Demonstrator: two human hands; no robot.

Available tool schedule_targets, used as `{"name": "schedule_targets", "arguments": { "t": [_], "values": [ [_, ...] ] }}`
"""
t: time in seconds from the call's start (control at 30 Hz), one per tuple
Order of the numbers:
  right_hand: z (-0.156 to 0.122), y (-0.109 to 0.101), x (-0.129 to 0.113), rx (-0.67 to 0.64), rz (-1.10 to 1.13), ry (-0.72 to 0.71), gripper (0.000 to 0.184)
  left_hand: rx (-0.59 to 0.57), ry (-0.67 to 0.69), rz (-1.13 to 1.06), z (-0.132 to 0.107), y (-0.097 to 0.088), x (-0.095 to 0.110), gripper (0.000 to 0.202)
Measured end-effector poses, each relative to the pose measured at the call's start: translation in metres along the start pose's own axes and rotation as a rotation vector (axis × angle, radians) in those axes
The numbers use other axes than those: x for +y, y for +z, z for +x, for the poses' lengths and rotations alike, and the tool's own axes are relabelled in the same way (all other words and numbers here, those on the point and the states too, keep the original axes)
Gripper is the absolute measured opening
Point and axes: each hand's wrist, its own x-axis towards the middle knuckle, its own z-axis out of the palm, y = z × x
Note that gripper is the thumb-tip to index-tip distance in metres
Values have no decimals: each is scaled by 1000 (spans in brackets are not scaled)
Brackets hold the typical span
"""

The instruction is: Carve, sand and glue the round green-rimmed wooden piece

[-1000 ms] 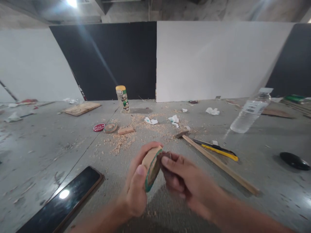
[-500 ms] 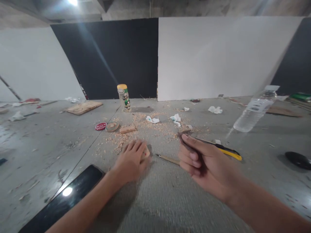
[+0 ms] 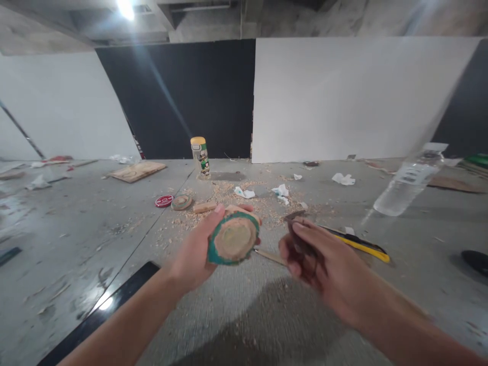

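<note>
My left hand (image 3: 196,249) holds up a round slice of wood (image 3: 233,239) with a green-painted rim, its flat cut face turned toward me. My right hand (image 3: 316,259) is just right of it, fingers curled round a small dark brown piece (image 3: 296,239), maybe sandpaper. The two hands are a little apart. Behind them on the grey table (image 3: 95,223) lie a thin wooden stick (image 3: 269,255) and a yellow-and-black utility knife (image 3: 360,243).
Sawdust (image 3: 232,195) is scattered mid-table, with a red tin lid (image 3: 164,201), a small wood disc (image 3: 181,202), a short wooden dowel (image 3: 205,207) and crumpled tissues (image 3: 281,191). A yellow-capped bottle (image 3: 201,157) stands behind. A water bottle (image 3: 407,180) is at right, a phone (image 3: 102,310) at lower left.
My left hand pressed the wood slice down on the table half a second ago, then lifted it and turned its flat face toward me. My right hand stayed closed on the dark piece.
</note>
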Motion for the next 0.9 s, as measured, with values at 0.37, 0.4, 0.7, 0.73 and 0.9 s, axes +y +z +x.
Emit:
{"name": "schedule_targets", "arguments": {
  "t": [0.37, 0.4, 0.7, 0.73, 0.9],
  "values": [
    [-32, 7, -3, -172, -303, -348, 25, -206, 22, -397, -20, 34, 2, 55],
    [-32, 8, -5, -175, -300, -346, 26, -188, 21, -381, -21, 35, 2, 55],
    [-30, 10, -9, -97, -402, -417, 23, -93, -6, -386, -24, 37, -3, 49],
    [-29, 9, -9, -67, -468, -468, 19, -97, -3, -402, -23, 38, -5, 48],
    [-21, -1, -12, 91, -889, -816, 8, -121, -22, -407, -22, 39, -12, 47]
  ]
}}
